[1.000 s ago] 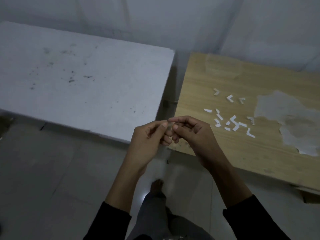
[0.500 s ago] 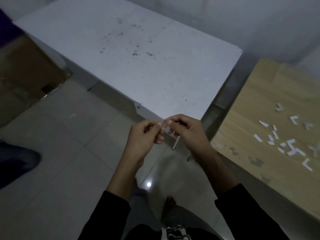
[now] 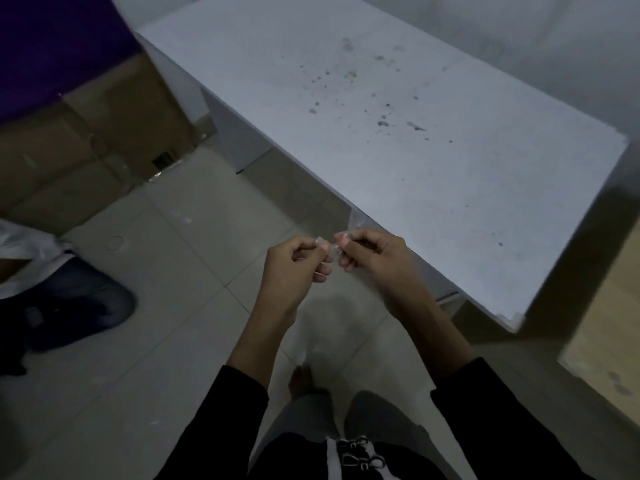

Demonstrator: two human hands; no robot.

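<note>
Left hand (image 3: 294, 268) and right hand (image 3: 375, 261) each pinch one end of a small translucent strip (image 3: 333, 250), held in the air near the front edge of the white table (image 3: 415, 150). Its material cannot be identified. Risk: an uneven pull may tear the strip, and a loosened pinch would drop it onto the tiled floor (image 3: 156, 271), hard to spot in dim light

You have a single view, worn on your head, facing forward and steeply down at the near edge of the white table (image 3: 433, 174). It sits close above your left hand (image 3: 289, 271) and right hand (image 3: 375, 263), just before that edge.
</note>
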